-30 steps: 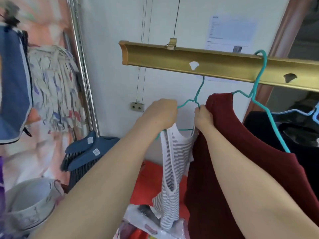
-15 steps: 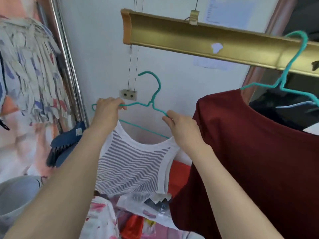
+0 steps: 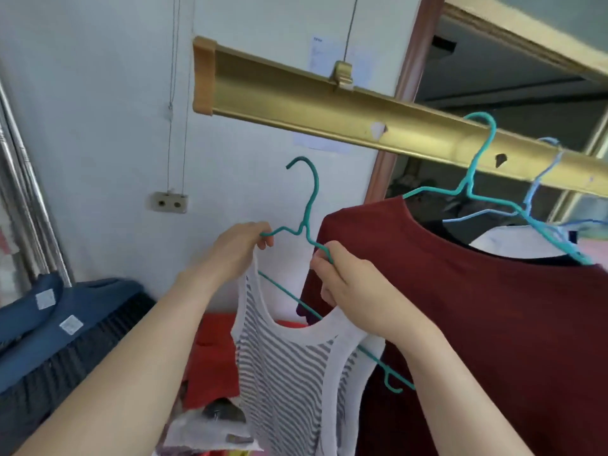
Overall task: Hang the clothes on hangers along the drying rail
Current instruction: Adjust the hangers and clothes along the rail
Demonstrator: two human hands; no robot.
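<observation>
While the left hand (image 3: 237, 255) is pinching the teal hanger (image 3: 308, 210), the right hand (image 3: 348, 291) is clamping its right arm; the striped tank top (image 3: 279, 373) is hanging under their fingers, below the gold drying rail (image 3: 296, 97).

Single wide-angle view from the head. Faces forward and a little upward, close behind the left hand (image 3: 237, 255) and right hand (image 3: 348, 291), with the gold rail (image 3: 296, 103) just above them and the white wall (image 3: 98, 93) near behind.
</observation>
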